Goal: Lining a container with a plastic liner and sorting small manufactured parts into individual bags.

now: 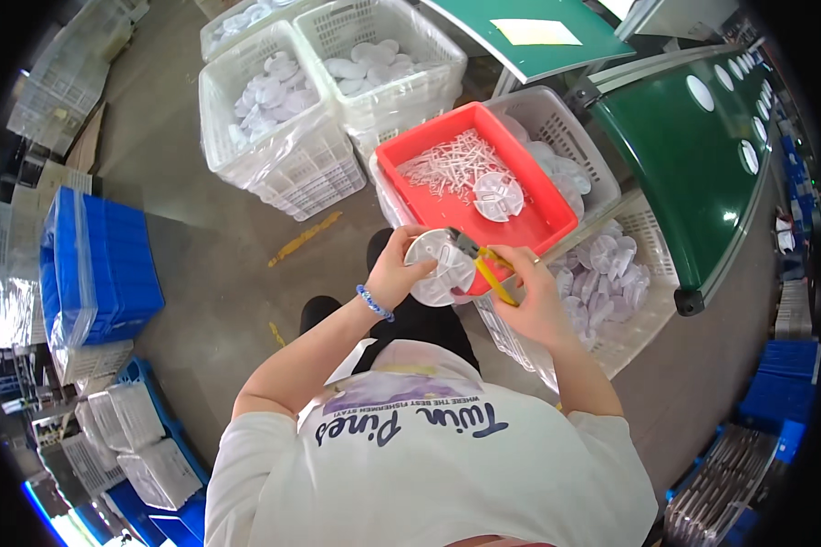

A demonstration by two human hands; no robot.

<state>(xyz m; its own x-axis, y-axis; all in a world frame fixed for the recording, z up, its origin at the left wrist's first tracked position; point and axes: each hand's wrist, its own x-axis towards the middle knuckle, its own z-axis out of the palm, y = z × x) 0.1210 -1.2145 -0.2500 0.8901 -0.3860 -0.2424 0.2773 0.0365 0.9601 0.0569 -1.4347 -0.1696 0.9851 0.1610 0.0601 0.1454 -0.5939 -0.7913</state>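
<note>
My left hand [400, 267] is closed on the left edge of a round, clear-white plastic disc [440, 273] with cut-outs, its thumb lying over the face. My right hand [529, 296] grips yellow-handled cutting pliers [494, 273], whose dark jaws [462, 242] are at the disc's upper right edge. Whether the jaws touch the plastic I cannot tell. Just beyond my hands is a red tray [543, 201], holding a heap of small pale plastic sprue pieces [461, 164] and another slotted disc [498, 197].
White crates [310, 178] of pale plastic parts stand at the far left. A grey crate [597, 150] and a white crate [652, 310] with more discs flank the tray. A green conveyor [693, 164] runs at the right. Blue bins [109, 264] stand at the left.
</note>
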